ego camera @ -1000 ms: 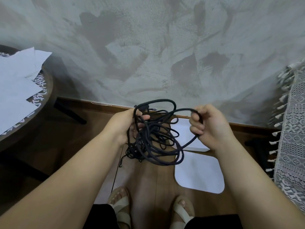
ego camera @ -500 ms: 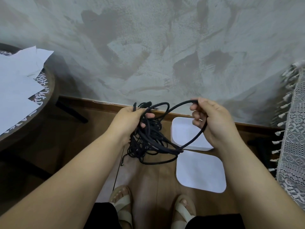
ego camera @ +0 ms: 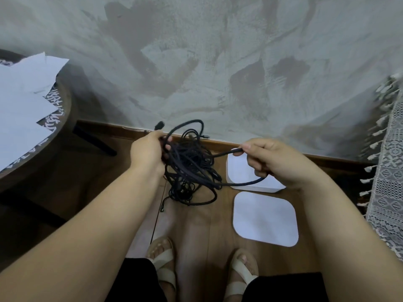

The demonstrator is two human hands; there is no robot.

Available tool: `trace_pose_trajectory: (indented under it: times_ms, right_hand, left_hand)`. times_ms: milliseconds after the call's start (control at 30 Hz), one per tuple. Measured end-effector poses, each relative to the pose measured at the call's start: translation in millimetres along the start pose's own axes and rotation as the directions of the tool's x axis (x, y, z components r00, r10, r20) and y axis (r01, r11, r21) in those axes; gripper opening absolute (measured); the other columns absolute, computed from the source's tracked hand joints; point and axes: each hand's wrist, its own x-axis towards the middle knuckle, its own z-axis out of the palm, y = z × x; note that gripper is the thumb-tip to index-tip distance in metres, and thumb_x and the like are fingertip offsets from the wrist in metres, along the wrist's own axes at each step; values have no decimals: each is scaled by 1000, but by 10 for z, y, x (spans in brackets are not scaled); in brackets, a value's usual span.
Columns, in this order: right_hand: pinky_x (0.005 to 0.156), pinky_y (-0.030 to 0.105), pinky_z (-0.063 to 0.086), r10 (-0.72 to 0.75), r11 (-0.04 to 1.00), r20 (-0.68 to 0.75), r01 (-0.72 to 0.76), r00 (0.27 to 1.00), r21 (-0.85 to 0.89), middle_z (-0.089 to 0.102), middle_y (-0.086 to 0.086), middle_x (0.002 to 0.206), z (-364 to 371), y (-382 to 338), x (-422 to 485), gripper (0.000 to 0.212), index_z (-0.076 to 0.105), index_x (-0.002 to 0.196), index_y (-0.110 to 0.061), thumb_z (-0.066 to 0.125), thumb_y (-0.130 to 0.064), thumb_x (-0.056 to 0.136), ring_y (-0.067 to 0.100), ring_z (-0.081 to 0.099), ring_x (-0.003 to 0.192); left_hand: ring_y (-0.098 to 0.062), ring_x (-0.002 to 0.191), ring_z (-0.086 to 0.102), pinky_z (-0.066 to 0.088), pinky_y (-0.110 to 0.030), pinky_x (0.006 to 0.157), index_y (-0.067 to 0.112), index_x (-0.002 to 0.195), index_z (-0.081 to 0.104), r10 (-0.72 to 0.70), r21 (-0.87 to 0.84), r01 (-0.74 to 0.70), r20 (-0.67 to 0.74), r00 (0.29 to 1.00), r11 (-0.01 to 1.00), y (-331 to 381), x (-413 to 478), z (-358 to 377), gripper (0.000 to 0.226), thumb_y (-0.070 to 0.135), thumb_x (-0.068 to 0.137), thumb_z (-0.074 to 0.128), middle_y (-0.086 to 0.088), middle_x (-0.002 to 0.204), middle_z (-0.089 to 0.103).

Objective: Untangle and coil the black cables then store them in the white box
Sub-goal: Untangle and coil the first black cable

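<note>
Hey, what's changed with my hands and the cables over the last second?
The right hand has changed its hold: from a fist round a wide loop to a thumb-and-forefinger pinch on one strand drawn sideways out of the black cables. The left hand still grips the tangle at its top. The white box and white lid lie unmoved on the floor.

A mottled grey plaster wall fills twelve o'clock, with a dark skirting board at its foot. At nine o'clock, white paper sheets cover a round wooden table. At three o'clock hangs a tasselled lace cloth. At six o'clock, cream sandals stand on the wooden floor.
</note>
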Motion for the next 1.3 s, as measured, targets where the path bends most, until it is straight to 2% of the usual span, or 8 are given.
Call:
trace_pose_trajectory:
  times_ms: [167,467,700,800,900,1033,1167,1300]
  right_hand:
    - [48,18,37,-91,887,-79,117,993,446,45,-4,49,-161,9,-9,11,74,65,-17,68,-21,74,9,33,45]
    - [36,16,21,136,613,-203,79,970,786,27,-7,43,-12,-50,121,28,50,84,-14,35,-30,101,5,20,36]
    - [33,13,12,246,744,-41,-161,969,648,28,-7,44,184,-78,103,27,55,91,-10,36,-26,102,3,19,36]
    - [35,13,11,226,804,-11,-180,974,567,28,-7,45,243,-97,96,26,56,92,-10,36,-24,102,3,20,37]
    - [34,13,11,211,868,45,-209,976,451,27,-7,47,277,-84,101,27,59,92,-10,38,-25,102,2,20,38]
    - [33,12,12,183,925,128,-215,975,314,28,-9,46,262,-95,85,28,61,88,-10,41,-25,100,2,20,37]
    - [36,15,21,145,969,77,-158,986,193,35,-8,47,257,-73,65,24,55,75,-12,52,-22,96,5,26,40]
    - [71,28,54,84,988,-181,-105,980,-112,66,3,83,195,30,62,20,61,88,-11,57,-30,93,13,60,67]
  left_hand:
    - [-8,30,38,31,-18,42,13,71,51,-258,-110,250,-70,964,962,-21,247,-153,30,18,97,37,4,37,46]
    - [-15,57,48,45,-27,55,9,86,55,-384,548,240,165,908,802,-299,54,-58,28,23,101,37,-10,73,60]
    - [-22,101,58,44,-34,99,8,122,56,-381,904,-113,284,880,412,-490,-53,-39,32,28,98,45,-7,108,63]
    - [-20,122,50,35,-23,97,16,133,51,-51,871,-458,473,880,176,-327,-145,18,37,20,97,45,-4,135,53]
    - [-20,127,42,32,-30,103,19,134,46,373,722,-677,594,713,144,-103,-253,49,46,17,90,55,-2,139,45]
    - [-25,137,29,13,-46,117,17,137,45,326,424,-895,872,365,-134,-80,-363,76,56,34,83,47,-4,143,43]
    - [-3,97,53,39,-14,91,23,123,59,144,422,-896,887,439,135,-186,-427,97,30,28,94,51,9,108,65]
    - [-9,89,59,41,-18,76,21,102,71,219,524,-836,807,549,164,-176,-411,133,23,27,97,49,6,95,69]
